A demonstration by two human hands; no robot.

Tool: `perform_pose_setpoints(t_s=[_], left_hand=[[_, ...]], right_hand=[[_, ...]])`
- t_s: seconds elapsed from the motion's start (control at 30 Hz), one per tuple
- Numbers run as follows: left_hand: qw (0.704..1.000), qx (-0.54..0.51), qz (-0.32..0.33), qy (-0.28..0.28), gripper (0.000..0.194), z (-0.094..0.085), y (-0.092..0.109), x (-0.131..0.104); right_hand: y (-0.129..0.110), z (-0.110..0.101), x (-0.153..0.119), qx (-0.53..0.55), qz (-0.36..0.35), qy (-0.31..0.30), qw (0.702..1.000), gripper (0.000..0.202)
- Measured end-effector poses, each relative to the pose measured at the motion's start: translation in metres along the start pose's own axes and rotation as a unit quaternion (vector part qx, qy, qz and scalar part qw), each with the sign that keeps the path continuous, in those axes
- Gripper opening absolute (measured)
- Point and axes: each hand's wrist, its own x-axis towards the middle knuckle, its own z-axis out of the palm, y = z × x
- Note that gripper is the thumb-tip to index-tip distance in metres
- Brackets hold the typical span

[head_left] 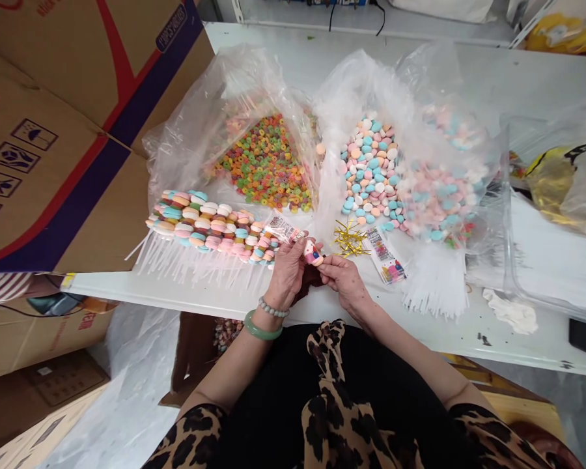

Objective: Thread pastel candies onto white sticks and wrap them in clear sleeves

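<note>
My left hand (289,268), with a bead bracelet and a green bangle on the wrist, grips a small printed candy bag (313,253) from the left. Closed in a pinch, my right hand (344,279) is at the bag's lower right end. What the bag contains is mostly hidden by the fingers. Just right of the hands lie gold twist ties (350,239) and a stack of flat printed bags (385,255). Another printed bag (282,227) lies behind my left hand. Left of it rest rows of candy skewers (215,228) on white sticks.
A plastic bag of ring candies (268,163) and one of pastel button candies (371,169) lie open behind. White sticks (437,283) and a clear bin (512,260) are on the right. A large carton (78,130) stands left. The table's front edge (151,293) is near my body.
</note>
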Motion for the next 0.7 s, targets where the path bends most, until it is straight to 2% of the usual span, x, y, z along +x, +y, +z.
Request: perform_pose_setpoints(t_s=[0.17, 0.3, 0.37, 0.47, 0.57, 0.7], left_hand=[[0.999, 0.022, -0.032, -0.011, 0.045, -0.006, 0.008, -0.002], [0.994, 0.051, -0.079, -0.059, 0.051, -0.009, 0.014, -0.006], [0.993, 0.049, -0.082, -0.063, 0.048, -0.007, 0.013, -0.007], [0.997, 0.03, -0.068, -0.036, 0.042, -0.001, 0.005, -0.008], [0.998, 0.024, -0.051, -0.007, 0.04, 0.006, -0.002, -0.008], [0.998, 0.045, -0.053, -0.006, 0.041, 0.012, -0.007, -0.009]], right_hand=[[-0.005, -0.007, -0.002, -0.027, -0.004, -0.057, 0.998, 0.025], [-0.007, -0.016, 0.002, -0.028, 0.019, -0.056, 0.998, 0.03], [-0.004, -0.016, 0.005, -0.032, 0.03, -0.05, 0.998, 0.03], [0.002, -0.012, 0.007, -0.059, -0.014, -0.025, 0.998, 0.03], [0.01, -0.006, 0.009, -0.119, -0.08, 0.036, 0.989, 0.033], [0.013, -0.001, 0.011, -0.134, -0.085, 0.095, 0.983, 0.035]])
